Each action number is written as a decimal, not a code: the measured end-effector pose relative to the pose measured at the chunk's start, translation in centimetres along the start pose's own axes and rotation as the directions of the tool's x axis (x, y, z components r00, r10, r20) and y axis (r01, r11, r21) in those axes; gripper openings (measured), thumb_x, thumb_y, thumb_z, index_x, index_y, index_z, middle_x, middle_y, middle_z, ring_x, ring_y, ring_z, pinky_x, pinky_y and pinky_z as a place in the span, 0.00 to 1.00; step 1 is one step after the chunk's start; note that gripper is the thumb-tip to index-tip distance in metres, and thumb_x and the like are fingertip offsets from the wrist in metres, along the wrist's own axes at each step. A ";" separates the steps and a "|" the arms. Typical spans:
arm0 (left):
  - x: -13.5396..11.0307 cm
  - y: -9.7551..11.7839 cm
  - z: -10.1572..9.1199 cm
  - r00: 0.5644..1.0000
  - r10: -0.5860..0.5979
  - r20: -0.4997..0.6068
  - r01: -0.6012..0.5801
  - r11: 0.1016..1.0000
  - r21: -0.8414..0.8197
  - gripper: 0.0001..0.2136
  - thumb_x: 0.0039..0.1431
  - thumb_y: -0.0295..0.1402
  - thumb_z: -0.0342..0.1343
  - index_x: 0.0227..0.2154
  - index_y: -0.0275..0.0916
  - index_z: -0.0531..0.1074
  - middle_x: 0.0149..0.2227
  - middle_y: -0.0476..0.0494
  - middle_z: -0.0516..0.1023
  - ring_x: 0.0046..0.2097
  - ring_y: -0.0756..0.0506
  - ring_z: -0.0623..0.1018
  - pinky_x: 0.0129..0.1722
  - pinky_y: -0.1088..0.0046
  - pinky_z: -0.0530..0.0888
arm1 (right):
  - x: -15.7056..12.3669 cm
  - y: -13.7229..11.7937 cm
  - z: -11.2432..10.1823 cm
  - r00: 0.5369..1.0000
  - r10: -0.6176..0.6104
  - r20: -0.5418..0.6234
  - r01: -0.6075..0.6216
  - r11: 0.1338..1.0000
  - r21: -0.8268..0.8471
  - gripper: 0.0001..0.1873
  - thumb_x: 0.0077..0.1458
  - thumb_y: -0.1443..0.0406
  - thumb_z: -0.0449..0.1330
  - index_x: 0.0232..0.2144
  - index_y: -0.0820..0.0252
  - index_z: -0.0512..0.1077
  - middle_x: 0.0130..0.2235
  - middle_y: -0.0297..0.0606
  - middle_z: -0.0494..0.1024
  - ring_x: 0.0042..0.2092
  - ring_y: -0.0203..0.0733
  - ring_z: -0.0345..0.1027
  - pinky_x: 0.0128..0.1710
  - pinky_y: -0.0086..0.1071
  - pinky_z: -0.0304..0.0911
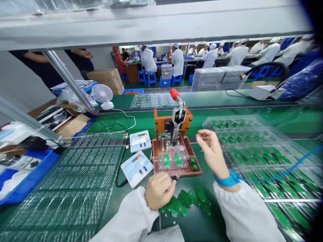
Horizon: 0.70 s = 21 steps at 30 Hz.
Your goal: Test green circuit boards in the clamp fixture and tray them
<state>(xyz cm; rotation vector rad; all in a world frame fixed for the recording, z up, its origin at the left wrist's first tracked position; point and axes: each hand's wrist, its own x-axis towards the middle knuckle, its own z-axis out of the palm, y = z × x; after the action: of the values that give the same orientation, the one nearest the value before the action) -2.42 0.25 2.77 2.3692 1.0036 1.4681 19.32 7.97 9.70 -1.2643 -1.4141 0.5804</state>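
My left hand (160,191) is closed in a loose fist at the front edge of a brown test fixture (161,172), just above a pile of small green circuit boards (185,198). Its fingertips are turned away, so anything inside is hidden. To the right of the fixture, my right hand (211,153) is raised with loosely curled fingers and nothing visible in them. It wears a blue wrist strap (228,179). The fixture has a toggle clamp with a red handle (174,94) standing up. Two green pieces (178,158) show under its clear plate (161,164).
Left of the fixture are two counter boxes (137,169) with red digits. Clear trays (68,181) cover the left side; board-filled trays (252,148) are on the right. A blue bin (37,171), a small fan (102,94) and an overhead shelf (151,23) surround the bench. Co-workers sit beyond.
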 end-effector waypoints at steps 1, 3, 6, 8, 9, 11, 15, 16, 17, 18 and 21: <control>0.0 0.0 0.1 0.999 0.022 0.023 -0.022 1.000 -0.018 0.17 0.64 0.21 0.55 0.22 0.40 0.57 0.24 0.50 0.69 0.29 0.50 0.70 0.29 0.73 0.66 | 1.0 -1.1 -0.2 0.999 -0.035 -0.033 0.037 0.997 0.067 0.16 0.65 0.53 0.58 0.50 0.53 0.67 0.50 0.42 0.76 0.50 0.44 0.72 0.49 0.38 0.69; 0.0 0.1 0.4 0.995 0.070 0.064 -0.066 0.996 -0.064 0.15 0.64 0.21 0.56 0.24 0.39 0.59 0.27 0.48 0.72 0.34 0.48 0.73 0.34 0.71 0.69 | 3.5 -3.3 -0.1 0.989 -0.132 -0.073 0.143 0.974 0.175 0.17 0.64 0.54 0.60 0.52 0.52 0.68 0.54 0.42 0.76 0.56 0.45 0.71 0.54 0.40 0.69; -0.1 0.1 0.8 0.988 0.121 0.099 -0.110 0.989 -0.102 0.15 0.63 0.21 0.56 0.24 0.39 0.58 0.29 0.47 0.73 0.36 0.47 0.74 0.36 0.70 0.70 | 8.2 -6.3 1.1 0.948 -0.304 -0.090 0.316 0.926 0.207 0.21 0.64 0.51 0.59 0.54 0.54 0.69 0.56 0.42 0.77 0.60 0.45 0.70 0.62 0.44 0.64; -0.2 -0.1 0.9 0.986 0.134 0.102 -0.122 0.986 -0.112 0.15 0.63 0.21 0.56 0.25 0.39 0.58 0.29 0.47 0.73 0.36 0.48 0.74 0.36 0.70 0.70 | 11.6 -8.1 2.3 0.953 -0.304 0.025 0.291 0.931 0.220 0.26 0.64 0.45 0.57 0.52 0.57 0.71 0.50 0.43 0.81 0.58 0.47 0.73 0.62 0.46 0.64; -0.2 -0.2 1.0 0.985 0.139 0.100 -0.127 0.985 -0.117 0.15 0.63 0.21 0.56 0.25 0.39 0.58 0.29 0.47 0.73 0.36 0.48 0.74 0.36 0.70 0.70 | 13.1 -9.0 2.8 0.958 -0.247 0.144 0.210 0.949 0.234 0.29 0.64 0.41 0.55 0.50 0.59 0.73 0.45 0.43 0.83 0.53 0.48 0.76 0.60 0.47 0.67; -0.3 -0.3 1.0 0.984 0.146 0.104 -0.132 0.983 -0.127 0.15 0.63 0.21 0.56 0.25 0.39 0.57 0.29 0.48 0.72 0.36 0.48 0.73 0.36 0.70 0.70 | 15.3 -10.8 3.6 0.912 -0.135 0.388 0.035 0.967 0.254 0.34 0.62 0.38 0.53 0.43 0.62 0.76 0.35 0.43 0.84 0.44 0.47 0.79 0.52 0.46 0.73; -0.3 -0.4 0.9 0.982 0.147 0.116 -0.131 0.982 -0.133 0.15 0.63 0.21 0.56 0.26 0.39 0.57 0.29 0.48 0.71 0.36 0.48 0.73 0.37 0.70 0.69 | 14.2 -14.3 2.9 0.859 -0.350 0.373 0.205 0.904 0.374 0.26 0.64 0.45 0.58 0.46 0.61 0.78 0.36 0.38 0.83 0.39 0.39 0.78 0.45 0.35 0.75; -0.3 -0.4 0.9 0.982 0.146 0.116 -0.130 0.982 -0.134 0.15 0.63 0.21 0.55 0.26 0.39 0.56 0.29 0.48 0.72 0.36 0.48 0.73 0.37 0.70 0.69 | 12.8 -14.9 2.4 0.851 -0.436 0.293 0.317 0.871 0.377 0.24 0.66 0.47 0.58 0.49 0.59 0.77 0.38 0.37 0.83 0.41 0.38 0.77 0.46 0.35 0.75; -0.3 -0.4 0.9 0.982 0.146 0.117 -0.130 0.982 -0.136 0.15 0.63 0.21 0.55 0.26 0.39 0.56 0.29 0.48 0.72 0.36 0.48 0.73 0.37 0.70 0.69 | 11.0 -15.4 1.8 0.835 -0.503 0.222 0.415 0.842 0.345 0.22 0.68 0.49 0.56 0.53 0.57 0.75 0.41 0.36 0.83 0.42 0.38 0.77 0.46 0.35 0.75; -0.3 -0.4 0.9 0.982 0.145 0.120 -0.128 0.982 -0.139 0.15 0.63 0.21 0.55 0.26 0.39 0.56 0.30 0.47 0.72 0.36 0.48 0.73 0.37 0.70 0.69 | 9.1 -15.7 1.2 0.823 -0.543 0.167 0.486 0.825 0.287 0.21 0.70 0.52 0.54 0.56 0.54 0.74 0.44 0.36 0.82 0.44 0.39 0.77 0.46 0.37 0.76; -0.4 -0.2 1.0 0.985 0.121 0.126 -0.104 0.985 -0.138 0.15 0.63 0.21 0.55 0.26 0.39 0.56 0.30 0.47 0.72 0.36 0.48 0.73 0.36 0.70 0.68 | 3.8 -15.3 -0.1 0.744 -0.663 0.086 0.653 0.748 0.118 0.20 0.72 0.63 0.53 0.62 0.51 0.69 0.52 0.38 0.81 0.50 0.42 0.77 0.52 0.41 0.74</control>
<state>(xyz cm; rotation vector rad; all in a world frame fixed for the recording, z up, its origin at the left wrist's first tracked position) -1.78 0.36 1.89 2.4265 0.7291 1.3452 14.40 6.59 24.59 -0.5848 -1.7951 0.2157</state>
